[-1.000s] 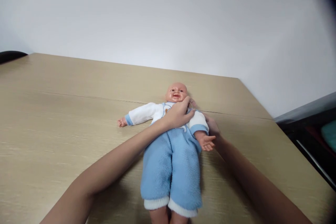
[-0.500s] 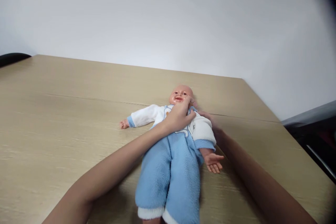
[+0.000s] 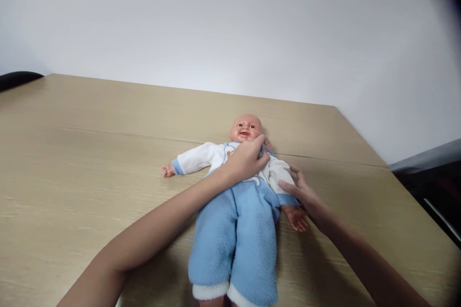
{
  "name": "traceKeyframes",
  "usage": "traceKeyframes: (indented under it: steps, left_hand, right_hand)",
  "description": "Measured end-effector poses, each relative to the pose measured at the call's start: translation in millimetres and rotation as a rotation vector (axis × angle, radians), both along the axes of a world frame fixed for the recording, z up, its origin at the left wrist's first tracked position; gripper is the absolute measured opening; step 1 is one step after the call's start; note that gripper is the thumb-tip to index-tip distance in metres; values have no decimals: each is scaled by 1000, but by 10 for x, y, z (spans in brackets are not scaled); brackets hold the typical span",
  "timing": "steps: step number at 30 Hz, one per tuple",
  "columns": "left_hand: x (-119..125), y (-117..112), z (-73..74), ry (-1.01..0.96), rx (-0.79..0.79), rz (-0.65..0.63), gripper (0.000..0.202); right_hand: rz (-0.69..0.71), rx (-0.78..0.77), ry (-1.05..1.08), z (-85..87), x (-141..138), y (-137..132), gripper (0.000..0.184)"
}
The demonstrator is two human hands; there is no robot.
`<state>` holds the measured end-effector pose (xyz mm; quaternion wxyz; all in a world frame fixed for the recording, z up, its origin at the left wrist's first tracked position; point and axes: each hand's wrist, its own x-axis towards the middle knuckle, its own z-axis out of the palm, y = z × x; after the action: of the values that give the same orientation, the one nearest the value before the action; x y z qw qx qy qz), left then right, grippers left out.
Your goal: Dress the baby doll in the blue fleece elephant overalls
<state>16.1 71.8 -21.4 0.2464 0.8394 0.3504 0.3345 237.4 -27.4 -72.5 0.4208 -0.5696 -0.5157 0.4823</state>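
A baby doll (image 3: 234,230) lies on its back, its head pointing away from me. It wears a fluffy suit with blue legs and white sleeves with blue cuffs. My left hand (image 3: 248,158) reaches across its chest, fingers closed on the clothing at the collar and shoulder on the right side; the fingertips are partly hidden. My right hand (image 3: 304,196) is around the doll's white sleeve (image 3: 279,175) on the right, thumb on top and fingers along the outer side. The doll's other arm (image 3: 196,157) stretches out to the left.
The doll rests on a light wooden table (image 3: 90,177) with a thin seam running across it. A white wall (image 3: 216,24) rises behind. Dark objects stand beyond the table's right edge, and a black curved shape (image 3: 19,79) shows at the far left.
My right hand has come down from behind the doll's shoulder to its sleeve near the cuff. The doll's hand there has turned palm inward. My left hand stays at the collar.
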Motion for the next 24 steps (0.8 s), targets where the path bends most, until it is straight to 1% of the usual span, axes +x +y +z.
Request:
traceKeyframes:
  steps: [2, 3, 4, 8, 10, 13, 16, 19, 21, 22, 24]
  left_hand:
    - [-20, -46, 56, 82, 31, 29, 10]
    - [-34, -69, 90, 131, 49, 46, 8]
    - [-50, -89, 126, 183, 63, 62, 10]
    - [-110, -122, 249, 348, 72, 90, 20]
    - [-127, -108, 272, 375, 71, 89, 21]
    - [-135, -73, 256, 374, 83, 67, 20]
    - [-130, -55, 224, 366, 113, 45, 18]
    - [-121, -60, 217, 369, 149, 47, 17]
    - [-115, -68, 224, 374, 162, 45, 18]
    - [-112, -72, 227, 378, 167, 44, 18]
    - [-108, -79, 227, 388, 176, 46, 19]
  right_hand:
    - [-22, -120, 43, 90, 45, -97, 90]
    - [-25, -155, 44, 132, 88, -127, 93]
    - [-17, -163, 26, 171, 147, -145, 92]
    - [17, -137, -143, 270, 535, -135, 66]
    - [-12, -125, -223, 264, 753, -102, 61]
    - [-63, -103, -294, 190, 986, -52, 61]
    - [-55, -73, -337, 103, 1055, -32, 60]
    - [-43, -44, -385, 72, 1005, -56, 64]
    - [-73, 52, -487, 101, 926, -94, 66]
    - [-109, 148, -574, 128, 869, -120, 65]
    - [-178, 402, -763, 197, 714, -185, 57]
